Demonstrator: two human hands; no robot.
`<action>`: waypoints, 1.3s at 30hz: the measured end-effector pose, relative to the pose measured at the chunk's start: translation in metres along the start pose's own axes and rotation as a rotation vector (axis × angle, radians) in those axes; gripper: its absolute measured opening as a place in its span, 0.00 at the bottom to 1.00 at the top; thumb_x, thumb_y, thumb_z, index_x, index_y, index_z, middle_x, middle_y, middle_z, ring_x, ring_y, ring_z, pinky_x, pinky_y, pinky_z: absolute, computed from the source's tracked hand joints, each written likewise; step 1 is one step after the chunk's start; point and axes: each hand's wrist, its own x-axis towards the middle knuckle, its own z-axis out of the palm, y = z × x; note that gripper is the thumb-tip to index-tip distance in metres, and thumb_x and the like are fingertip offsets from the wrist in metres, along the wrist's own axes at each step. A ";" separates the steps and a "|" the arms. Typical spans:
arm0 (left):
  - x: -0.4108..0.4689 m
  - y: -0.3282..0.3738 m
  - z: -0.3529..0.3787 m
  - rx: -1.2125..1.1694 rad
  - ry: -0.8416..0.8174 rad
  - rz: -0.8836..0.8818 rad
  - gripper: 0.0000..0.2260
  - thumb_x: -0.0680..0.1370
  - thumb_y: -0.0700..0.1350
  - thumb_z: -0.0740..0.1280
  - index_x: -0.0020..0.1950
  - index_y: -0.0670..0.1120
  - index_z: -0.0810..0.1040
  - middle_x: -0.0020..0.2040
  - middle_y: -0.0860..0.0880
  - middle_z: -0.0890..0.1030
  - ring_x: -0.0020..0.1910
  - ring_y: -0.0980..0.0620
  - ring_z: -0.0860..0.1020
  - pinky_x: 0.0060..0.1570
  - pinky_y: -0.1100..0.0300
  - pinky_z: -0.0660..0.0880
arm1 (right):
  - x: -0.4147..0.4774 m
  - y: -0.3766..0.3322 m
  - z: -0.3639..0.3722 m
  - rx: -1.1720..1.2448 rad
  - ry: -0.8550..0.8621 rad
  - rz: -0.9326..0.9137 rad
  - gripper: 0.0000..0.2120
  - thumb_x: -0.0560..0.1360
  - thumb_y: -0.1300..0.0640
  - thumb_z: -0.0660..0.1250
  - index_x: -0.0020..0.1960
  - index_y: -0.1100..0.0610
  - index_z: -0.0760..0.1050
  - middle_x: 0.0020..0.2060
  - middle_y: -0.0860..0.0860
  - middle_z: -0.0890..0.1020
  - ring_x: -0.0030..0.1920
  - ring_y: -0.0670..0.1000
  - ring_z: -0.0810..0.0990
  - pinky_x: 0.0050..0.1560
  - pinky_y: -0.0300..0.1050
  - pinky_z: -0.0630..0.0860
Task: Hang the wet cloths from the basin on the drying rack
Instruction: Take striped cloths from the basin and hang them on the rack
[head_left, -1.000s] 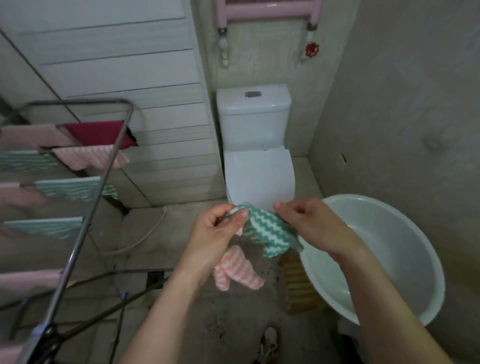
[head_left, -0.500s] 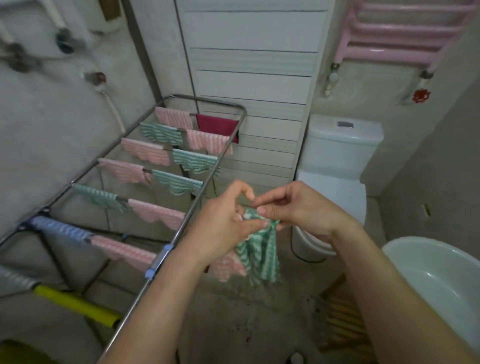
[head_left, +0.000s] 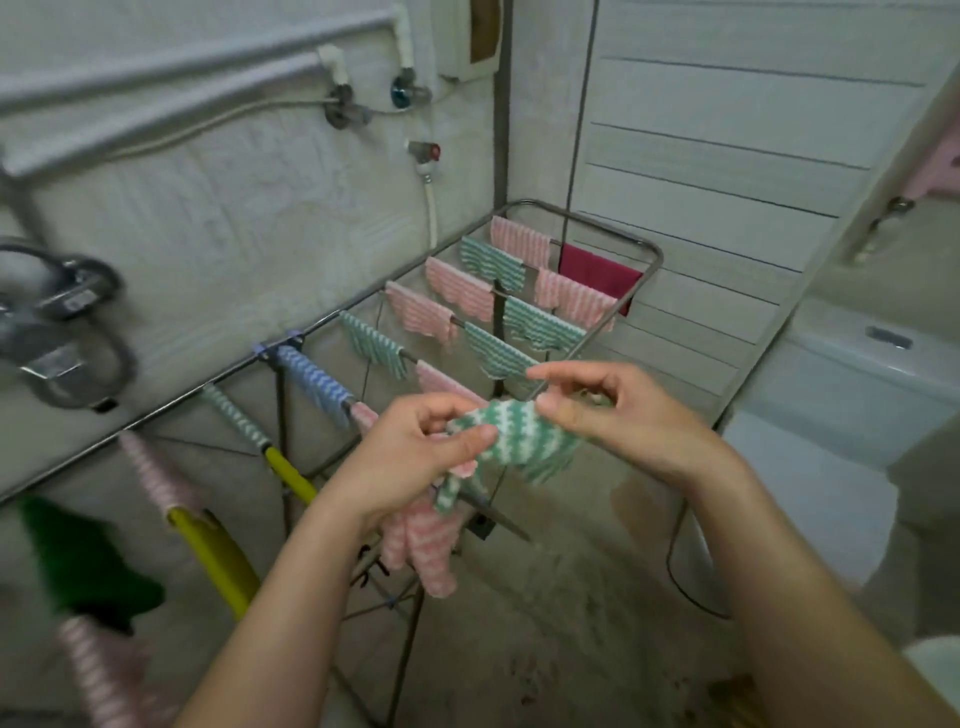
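A green-and-white striped cloth (head_left: 519, 436) is stretched between my two hands over the near side of the metal drying rack (head_left: 657, 260). My left hand (head_left: 415, 457) pinches its left end and also holds a pink striped cloth (head_left: 423, 545), which dangles below. My right hand (head_left: 608, 410) pinches the green cloth's right end. Several pink, green and blue cloths, such as a green one (head_left: 374, 345), hang over the rack's bars. Only a sliver of the basin (head_left: 935, 654) shows at the lower right edge.
A white toilet (head_left: 852, 405) stands to the right of the rack. A slatted white door (head_left: 727, 156) is behind it. Pipes and taps (head_left: 343, 104) run along the left wall. A green cloth (head_left: 78, 561) and yellow-covered bars (head_left: 218, 556) are at the rack's near end.
The view has swung left from the basin and toilet to the rack. My hands have spread the green cloth wider apart, the pink cloth still hanging from my left hand.
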 end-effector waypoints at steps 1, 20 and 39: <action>-0.005 0.003 -0.003 -0.026 0.082 0.007 0.02 0.75 0.38 0.68 0.45 0.44 0.80 0.28 0.56 0.77 0.27 0.63 0.73 0.29 0.71 0.70 | 0.007 -0.003 0.008 -0.066 -0.088 -0.020 0.17 0.69 0.47 0.73 0.57 0.48 0.81 0.46 0.42 0.82 0.48 0.36 0.79 0.49 0.28 0.73; -0.064 0.006 -0.022 0.132 0.668 0.085 0.32 0.64 0.31 0.76 0.57 0.62 0.73 0.48 0.45 0.74 0.39 0.53 0.75 0.43 0.55 0.77 | 0.050 -0.046 0.109 0.273 -0.285 -0.203 0.04 0.73 0.63 0.70 0.44 0.65 0.82 0.35 0.53 0.83 0.36 0.42 0.78 0.40 0.32 0.73; -0.181 -0.022 -0.134 -0.035 0.774 -0.063 0.12 0.75 0.33 0.67 0.57 0.43 0.75 0.49 0.47 0.81 0.41 0.54 0.78 0.43 0.59 0.77 | 0.085 -0.120 0.254 0.260 -0.651 -0.306 0.12 0.78 0.62 0.63 0.37 0.54 0.73 0.26 0.41 0.75 0.29 0.37 0.71 0.35 0.31 0.67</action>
